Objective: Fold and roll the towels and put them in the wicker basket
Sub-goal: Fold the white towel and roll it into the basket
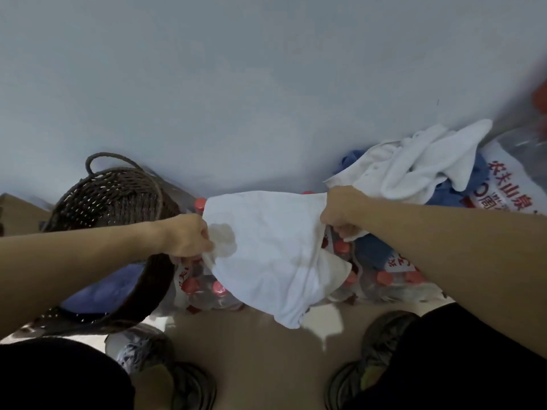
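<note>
In the head view, the person holds a white towel (266, 247) stretched in the air between both hands. The left hand (186, 235) has its fingers curled tight on the towel's left edge, and the right hand (340, 210) grips the right edge in the same way, so the cloth hangs down between them above shrink-wrapped packs of water bottles (207, 288) with red caps. The dark wicker basket (118, 196) stands at the left by the wall, with a blue towel (106, 288) inside it. At the right, a pile of white and blue towels (420, 164) lies on more bottle packs, whose wrapping (509, 184) bears red Chinese characters, 农夫山泉. Two shoes (381, 335) stand on the floor (266, 365) below.
</note>
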{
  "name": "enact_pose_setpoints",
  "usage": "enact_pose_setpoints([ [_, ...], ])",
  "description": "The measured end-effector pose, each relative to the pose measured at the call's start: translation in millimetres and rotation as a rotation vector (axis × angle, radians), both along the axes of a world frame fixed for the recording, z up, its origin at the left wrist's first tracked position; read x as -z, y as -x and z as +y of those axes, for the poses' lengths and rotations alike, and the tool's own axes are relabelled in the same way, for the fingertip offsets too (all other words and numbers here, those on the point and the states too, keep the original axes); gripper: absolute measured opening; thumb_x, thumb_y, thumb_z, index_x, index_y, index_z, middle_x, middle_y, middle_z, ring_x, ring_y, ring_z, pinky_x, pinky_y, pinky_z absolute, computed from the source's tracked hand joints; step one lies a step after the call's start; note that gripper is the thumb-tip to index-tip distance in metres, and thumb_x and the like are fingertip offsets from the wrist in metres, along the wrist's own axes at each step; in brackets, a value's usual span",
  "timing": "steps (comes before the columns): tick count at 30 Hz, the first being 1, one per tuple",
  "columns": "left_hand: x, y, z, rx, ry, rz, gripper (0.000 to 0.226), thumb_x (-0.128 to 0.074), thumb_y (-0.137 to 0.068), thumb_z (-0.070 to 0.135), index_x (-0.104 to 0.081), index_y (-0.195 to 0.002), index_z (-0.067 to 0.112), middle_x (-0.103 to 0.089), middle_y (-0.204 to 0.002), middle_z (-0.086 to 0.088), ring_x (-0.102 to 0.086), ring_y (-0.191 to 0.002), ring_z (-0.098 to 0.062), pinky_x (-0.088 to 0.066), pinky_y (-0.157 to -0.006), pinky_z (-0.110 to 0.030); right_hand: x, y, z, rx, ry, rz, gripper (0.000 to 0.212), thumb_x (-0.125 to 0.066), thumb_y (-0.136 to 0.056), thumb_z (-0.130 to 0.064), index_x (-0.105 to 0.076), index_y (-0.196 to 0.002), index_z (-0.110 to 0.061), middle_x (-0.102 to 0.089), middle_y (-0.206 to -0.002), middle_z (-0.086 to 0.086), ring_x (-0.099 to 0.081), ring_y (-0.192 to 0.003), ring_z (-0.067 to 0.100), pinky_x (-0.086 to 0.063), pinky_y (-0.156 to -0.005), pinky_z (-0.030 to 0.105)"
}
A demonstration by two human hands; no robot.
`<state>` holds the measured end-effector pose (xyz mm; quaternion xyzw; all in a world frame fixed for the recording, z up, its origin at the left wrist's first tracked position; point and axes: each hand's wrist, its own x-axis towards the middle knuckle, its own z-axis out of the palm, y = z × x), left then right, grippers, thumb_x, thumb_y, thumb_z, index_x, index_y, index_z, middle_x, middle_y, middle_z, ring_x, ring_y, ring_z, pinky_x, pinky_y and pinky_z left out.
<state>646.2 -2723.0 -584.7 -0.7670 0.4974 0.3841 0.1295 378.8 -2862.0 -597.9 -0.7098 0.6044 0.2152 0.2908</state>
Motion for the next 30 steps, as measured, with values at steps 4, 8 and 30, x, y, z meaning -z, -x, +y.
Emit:
enact_pose_setpoints([
  [4, 7.6, 21.9, 33.2, -0.179, -0.168, -0.001, 0.023, -0.061, -0.089, 0.025, -0.07, -0.082, 0.006, -0.072, -0.064, -0.006, -0.065, -0.045, -0.017, -0.049, -0.044, -0.024, -4.9, 4.6, 29.5, -0.071, -0.403, -0.036, 0.029, -0.06, -0.095, -0.029, -0.059, -0.085, -0.002, -0.067, -0.076, 0.013, -0.064, -0.054, 0.024, -0.06, -0.056, 0.035],
  [8, 42.6, 49.9, 66.8, -0.535, 0.186, 0.01, 0.032, -0.071, -0.084, 0.037, -0.067, -0.071, 0.009, -0.067, -0.061, -0.005, -0.064, -0.047, -0.017, -0.047, -0.04, -0.023, 12.3, 7.4, 74.8, -0.289, -0.387, 0.029, 0.047, -0.062, -0.089, -0.052, -0.064, -0.083, -0.005, -0.075, -0.089, 0.013, -0.072, -0.079, 0.031, -0.06, -0.082, 0.043],
  [30, 61.8, 41.5, 74.5, -0.768, 0.622, 0.153, 0.043, -0.082, -0.074, 0.033, -0.045, -0.062, 0.014, -0.052, -0.061, 0.0, -0.048, -0.054, -0.015, -0.036, -0.048, -0.028, -1.3, 32.1, 64.3, 0.501, -0.231, -0.421, 0.013, -0.069, -0.088, -0.004, -0.06, -0.095, 0.0, -0.061, -0.089, 0.014, -0.061, -0.072, 0.023, -0.056, -0.051, 0.03],
])
